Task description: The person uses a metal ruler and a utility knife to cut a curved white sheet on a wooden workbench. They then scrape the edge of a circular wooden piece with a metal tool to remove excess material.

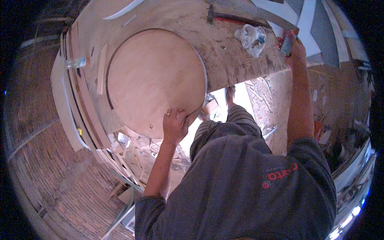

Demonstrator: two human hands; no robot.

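A large round wooden board [156,76] lies flat on the worn workbench [224,66], left of the middle. My left hand [175,124] is at its near edge, fingers curled and a ring on one of them. The fingers seem closed on the board's rim, though the underside is hidden. At the bench's right end my right hand [295,52] is wrapped round a small red and grey tool [286,43], whose exact kind I cannot make out. A hammer [240,19] with a dark head and a partly red handle lies beyond a crumpled white plastic bag [252,39].
Grey and white sheets [312,28] stick out at the far right. A thin wood strip [102,69] lies left of the board, near a clear plastic bottle [77,63]. Stacked panels [82,100] line the left side. Scraps and shavings [260,98] litter the floor.
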